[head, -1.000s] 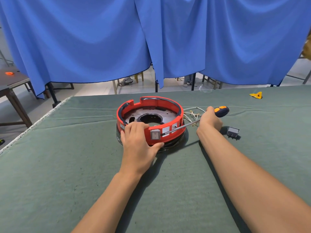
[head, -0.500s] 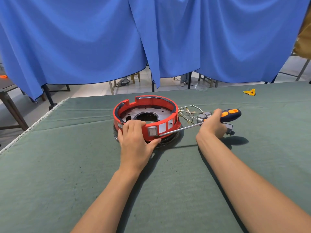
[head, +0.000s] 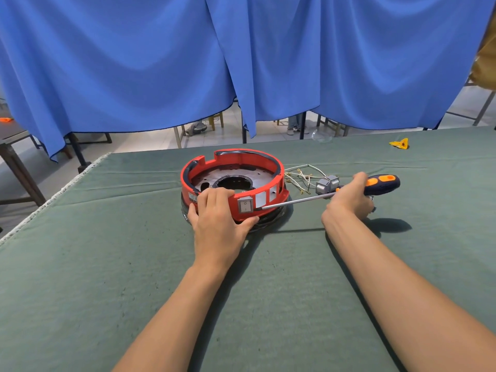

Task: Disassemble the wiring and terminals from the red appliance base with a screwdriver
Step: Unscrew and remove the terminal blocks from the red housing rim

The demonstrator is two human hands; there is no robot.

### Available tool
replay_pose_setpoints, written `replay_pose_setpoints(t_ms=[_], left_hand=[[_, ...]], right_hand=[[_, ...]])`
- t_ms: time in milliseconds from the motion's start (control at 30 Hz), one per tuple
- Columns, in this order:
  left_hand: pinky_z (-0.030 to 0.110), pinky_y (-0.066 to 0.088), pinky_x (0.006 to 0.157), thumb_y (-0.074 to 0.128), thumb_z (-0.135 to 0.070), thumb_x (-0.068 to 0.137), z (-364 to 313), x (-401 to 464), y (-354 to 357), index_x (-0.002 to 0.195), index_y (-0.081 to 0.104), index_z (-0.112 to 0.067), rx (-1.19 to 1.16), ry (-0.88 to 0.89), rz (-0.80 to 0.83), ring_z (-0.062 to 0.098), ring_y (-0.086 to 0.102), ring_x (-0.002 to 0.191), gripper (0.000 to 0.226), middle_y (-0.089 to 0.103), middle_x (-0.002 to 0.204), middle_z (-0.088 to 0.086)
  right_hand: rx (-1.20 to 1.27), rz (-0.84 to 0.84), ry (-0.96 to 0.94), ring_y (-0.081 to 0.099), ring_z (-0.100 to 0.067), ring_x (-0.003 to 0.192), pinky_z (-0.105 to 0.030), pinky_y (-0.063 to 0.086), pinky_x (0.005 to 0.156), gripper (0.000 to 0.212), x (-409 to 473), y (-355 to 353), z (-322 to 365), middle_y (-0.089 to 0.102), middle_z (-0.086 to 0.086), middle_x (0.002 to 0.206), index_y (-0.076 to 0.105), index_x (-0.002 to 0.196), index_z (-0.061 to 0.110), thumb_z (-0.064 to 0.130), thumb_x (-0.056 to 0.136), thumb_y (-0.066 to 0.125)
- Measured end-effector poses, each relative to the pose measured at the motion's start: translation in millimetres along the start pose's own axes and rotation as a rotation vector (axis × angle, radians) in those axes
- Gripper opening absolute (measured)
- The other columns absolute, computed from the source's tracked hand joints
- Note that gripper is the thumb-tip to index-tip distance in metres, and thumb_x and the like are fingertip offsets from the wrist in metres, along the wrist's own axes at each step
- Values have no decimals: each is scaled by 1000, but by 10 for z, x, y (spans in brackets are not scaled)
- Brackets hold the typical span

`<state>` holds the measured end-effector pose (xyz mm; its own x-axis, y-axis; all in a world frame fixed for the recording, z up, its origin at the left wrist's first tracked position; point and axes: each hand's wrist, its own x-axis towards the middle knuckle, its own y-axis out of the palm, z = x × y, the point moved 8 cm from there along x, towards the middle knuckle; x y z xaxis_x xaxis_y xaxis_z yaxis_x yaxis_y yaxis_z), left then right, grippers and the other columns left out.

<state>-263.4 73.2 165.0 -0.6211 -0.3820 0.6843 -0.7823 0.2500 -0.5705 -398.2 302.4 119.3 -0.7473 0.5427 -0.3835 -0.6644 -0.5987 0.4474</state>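
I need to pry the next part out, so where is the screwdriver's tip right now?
In the head view, the long metal screwdriver tip sits at the red appliance base's front wall, beside the grey rocker switch.

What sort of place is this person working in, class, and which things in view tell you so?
Probably a curtained workshop or training room: a worktable under green cloth, blue curtains hung as partitions, chair legs on the tiled floor beyond.

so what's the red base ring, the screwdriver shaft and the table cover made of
Red base ring: looks like moulded plastic, smooth with a slight sheen and cut-out windows.
Screwdriver shaft: bare metal, probably steel, thin and silvery with a bright glint.
Table cover: matte green cloth, maybe felt; creased, with a frayed pale edge.
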Motion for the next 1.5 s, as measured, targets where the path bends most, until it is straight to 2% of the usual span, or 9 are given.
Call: replay_pose_setpoints(t_ms=[300, 467, 700, 800, 933, 1133, 1233, 1367, 1500], left_hand=[[58, 33, 98, 85, -35, 62, 3, 8, 13, 108, 57, -12, 32, -19, -8, 22, 44, 114, 59, 57, 111, 3], [59, 33, 97, 85, -34, 62, 11, 19, 32, 107, 56, -12, 23, -39, 0, 22, 41, 113, 58, 56, 111, 4], [61, 33, 96, 85, -33, 63, 8, 23, 38, 109, 56, -10, 10, -51, 18, 23, 39, 113, 58, 54, 113, 6], [61, 33, 96, 85, -32, 63, 9, 25, 38, 108, 56, -10, 4, -42, 19, 24, 40, 112, 58, 54, 112, 6], [60, 34, 94, 85, -33, 62, 17, 23, 38, 107, 56, -11, -10, -35, 22, 21, 38, 110, 58, 54, 110, 5], [60, 34, 93, 86, -33, 61, 26, 30, 43, 105, 55, -11, -29, -20, 31, 21, 38, 110, 58, 54, 109, 4], [59, 34, 92, 86, -33, 61, 28, 33, 47, 105, 55, -11, -23, -23, 32, 21, 38, 110, 58, 54, 109, 4], [58, 34, 92, 86, -34, 61, 24, 31, 50, 105, 55, -11, -12, -21, 33, 21, 37, 110, 58, 54, 109, 4], [59, 34, 92, 85, -33, 62, 23, 23, 37, 106, 55, -12, -5, -18, 26, 19, 36, 109, 58, 54, 109, 3]], right_hand=[[48, 1, 26, 56, -10, 56, -18, 41, 45, 18, -6, 34, -84, 61, 8, 68, 60, 83, 15, 33, 82, 57], [19, -24, 5, 52, -6, 55, -14, 31, 34, 20, 8, 37, -92, 55, 10, 65, 48, 69, 22, 33, 84, 56], [-69, -7, 37, 53, -11, 53, -26, 34, 45, 25, 59, 162, -153, 58, 6, 60, 50, 65, 18, 36, 82, 55], [-96, 32, 37, 54, -17, 57, -28, 34, 46, 27, 89, 276, -188, 64, -1, 68, 51, 63, 17, 36, 82, 54], [-161, 46, 18, 48, -14, 52, -27, 29, 44, 31, 129, 385, -227, 54, 3, 62, 47, 64, 15, 38, 83, 54], [-240, 105, 3, 50, -15, 56, -28, 35, 51, 27, 163, 595, -305, 57, 2, 68, 54, 73, 13, 38, 82, 54], [-263, 113, -6, 52, -17, 60, -30, 39, 58, 28, 177, 666, -342, 61, -2, 81, 59, 90, 12, 38, 81, 55], [-278, 141, -3, 53, -14, 61, -27, 38, 54, 33, 159, 725, -353, 54, 4, 70, 59, 102, 12, 36, 81, 57], [-273, 164, -1, 53, -12, 61, -27, 39, 55, 28, 131, 741, -346, 52, 6, 69, 57, 100, 15, 35, 81, 58]])
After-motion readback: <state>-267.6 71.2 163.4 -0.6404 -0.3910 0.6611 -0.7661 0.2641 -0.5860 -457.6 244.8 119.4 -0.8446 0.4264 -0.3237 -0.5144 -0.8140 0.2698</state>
